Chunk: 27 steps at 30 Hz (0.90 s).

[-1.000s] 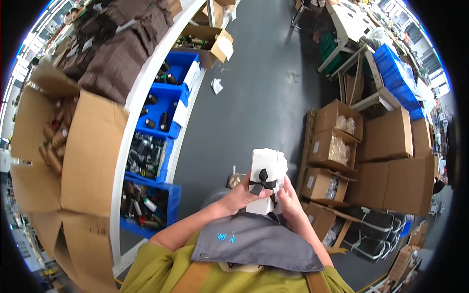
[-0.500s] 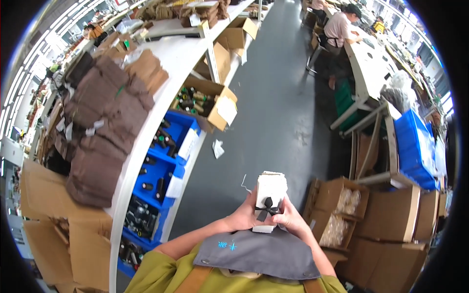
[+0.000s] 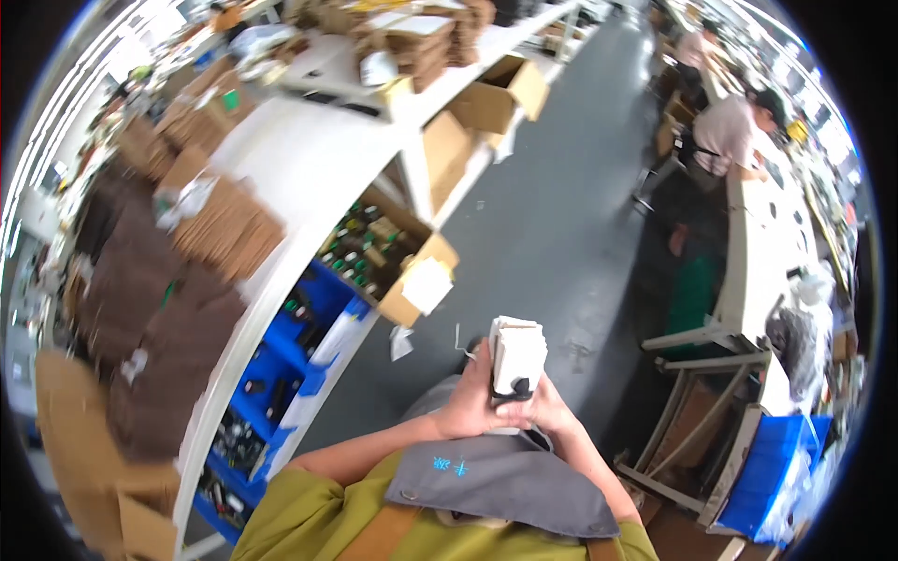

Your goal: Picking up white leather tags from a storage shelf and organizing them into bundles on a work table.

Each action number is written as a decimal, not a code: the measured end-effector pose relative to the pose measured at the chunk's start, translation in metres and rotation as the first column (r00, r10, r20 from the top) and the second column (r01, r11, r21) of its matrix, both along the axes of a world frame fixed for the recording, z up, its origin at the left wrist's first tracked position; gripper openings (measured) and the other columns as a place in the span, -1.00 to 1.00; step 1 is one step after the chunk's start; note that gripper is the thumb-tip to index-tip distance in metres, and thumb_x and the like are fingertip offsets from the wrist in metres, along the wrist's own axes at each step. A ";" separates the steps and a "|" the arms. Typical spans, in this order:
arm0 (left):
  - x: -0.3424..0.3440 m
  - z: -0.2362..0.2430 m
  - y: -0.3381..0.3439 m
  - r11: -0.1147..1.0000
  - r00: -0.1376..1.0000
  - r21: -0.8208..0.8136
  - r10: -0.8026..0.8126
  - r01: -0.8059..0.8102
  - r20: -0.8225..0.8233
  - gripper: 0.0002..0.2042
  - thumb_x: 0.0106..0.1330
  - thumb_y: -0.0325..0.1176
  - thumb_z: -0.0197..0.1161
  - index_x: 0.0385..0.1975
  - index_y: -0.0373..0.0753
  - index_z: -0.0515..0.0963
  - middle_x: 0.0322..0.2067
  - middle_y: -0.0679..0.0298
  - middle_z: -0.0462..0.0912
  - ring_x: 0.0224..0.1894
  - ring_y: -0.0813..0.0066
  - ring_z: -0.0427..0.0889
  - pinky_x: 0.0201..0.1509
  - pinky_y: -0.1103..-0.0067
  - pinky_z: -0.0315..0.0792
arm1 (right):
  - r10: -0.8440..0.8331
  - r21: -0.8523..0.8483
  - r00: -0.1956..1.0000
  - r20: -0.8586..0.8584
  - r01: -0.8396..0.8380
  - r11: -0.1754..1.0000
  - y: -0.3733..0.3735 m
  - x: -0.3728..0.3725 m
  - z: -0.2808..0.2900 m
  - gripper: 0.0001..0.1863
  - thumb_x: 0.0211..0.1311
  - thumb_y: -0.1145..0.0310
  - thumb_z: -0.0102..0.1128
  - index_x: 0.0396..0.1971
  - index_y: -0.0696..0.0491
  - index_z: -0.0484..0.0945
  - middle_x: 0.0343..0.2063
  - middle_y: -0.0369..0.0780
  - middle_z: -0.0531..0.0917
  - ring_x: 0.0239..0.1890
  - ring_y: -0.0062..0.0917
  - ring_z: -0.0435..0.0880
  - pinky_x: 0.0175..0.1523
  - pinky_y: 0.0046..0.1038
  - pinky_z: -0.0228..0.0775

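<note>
A stack of white card-like pieces (image 3: pixel 517 353), bound with a black tie (image 3: pixel 514 390), is held upright before my grey apron (image 3: pixel 505 488). My left hand (image 3: pixel 466 402) is closed round the stack's left side, and my right hand (image 3: pixel 541 408) grips its lower right, near the tie. A white strand hangs by the fingers of my left hand. The fingertips behind the stack are hidden.
A shelf rack (image 3: pixel 281 154) on the left carries brown folded material (image 3: pixel 154 327), blue bins (image 3: pixel 238 393) and cartons (image 3: pixel 421 280). A grey floor aisle (image 3: pixel 524 215) runs ahead. On the right are white workbenches (image 3: pixel 762 243), seated workers (image 3: pixel 720 136) and a blue crate (image 3: pixel 767 472).
I have moved forward along the aisle: bins and cartons slide down and back, and the seated workers appear larger. The stack is tilted more upright, still in both hands.
</note>
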<state>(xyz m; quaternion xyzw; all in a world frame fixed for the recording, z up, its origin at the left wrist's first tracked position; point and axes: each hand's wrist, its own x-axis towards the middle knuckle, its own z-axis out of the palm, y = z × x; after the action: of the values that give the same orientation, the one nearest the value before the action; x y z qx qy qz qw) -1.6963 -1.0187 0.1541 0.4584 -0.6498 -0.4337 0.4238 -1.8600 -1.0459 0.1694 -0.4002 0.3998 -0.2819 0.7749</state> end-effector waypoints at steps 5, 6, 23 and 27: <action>-0.054 0.011 -0.153 0.926 0.930 0.245 -0.332 0.289 0.156 0.30 -0.15 0.07 0.53 0.32 -0.50 -0.37 0.16 -0.29 0.16 0.24 -0.18 0.19 0.30 0.24 0.16 | -0.332 0.045 0.942 0.046 0.330 0.943 -0.112 -0.071 -0.024 -0.12 -0.27 0.39 0.45 0.18 0.19 0.23 -0.02 -0.15 0.48 0.06 -0.38 0.47 0.15 -0.36 0.36; -0.066 0.003 -0.177 0.914 0.922 0.202 -0.376 0.352 0.093 0.30 -0.12 0.12 0.48 0.33 -0.50 -0.38 0.17 -0.33 0.11 0.25 -0.17 0.18 0.33 0.24 0.12 | -0.360 0.123 0.929 0.087 0.349 0.929 -0.130 -0.089 -0.019 -0.14 -0.25 0.38 0.43 0.17 0.21 0.25 -0.02 -0.13 0.49 0.05 -0.35 0.50 0.14 -0.33 0.39; -0.207 0.017 -0.624 0.662 0.863 0.587 -0.192 0.466 -0.468 -0.17 0.18 -0.34 0.36 0.36 -0.34 -0.04 0.18 0.11 0.30 0.22 0.34 0.32 0.29 0.44 0.23 | -0.226 0.176 0.965 0.133 0.201 0.964 -0.580 -0.251 -0.013 0.01 -0.39 0.40 0.47 0.23 0.14 0.15 0.04 -0.13 0.42 0.13 -0.34 0.39 0.23 -0.31 0.24; -0.235 0.016 -0.702 0.689 0.886 0.620 -0.070 0.376 -0.459 -0.15 0.16 -0.26 0.38 0.35 -0.34 -0.03 0.20 0.10 0.25 0.26 0.30 0.25 0.33 0.39 0.16 | -0.157 0.176 0.981 0.110 0.136 0.975 -0.682 -0.271 -0.005 0.10 -0.44 0.36 0.53 0.26 0.12 0.11 0.04 -0.13 0.42 0.15 -0.33 0.38 0.27 -0.31 0.21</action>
<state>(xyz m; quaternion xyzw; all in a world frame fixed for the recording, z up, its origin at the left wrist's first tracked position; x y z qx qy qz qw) -1.9318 -1.7211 0.1697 0.3999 -0.3905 -0.7780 0.2868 -2.1310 -1.7278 0.1643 -0.2848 0.4021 -0.3280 0.8060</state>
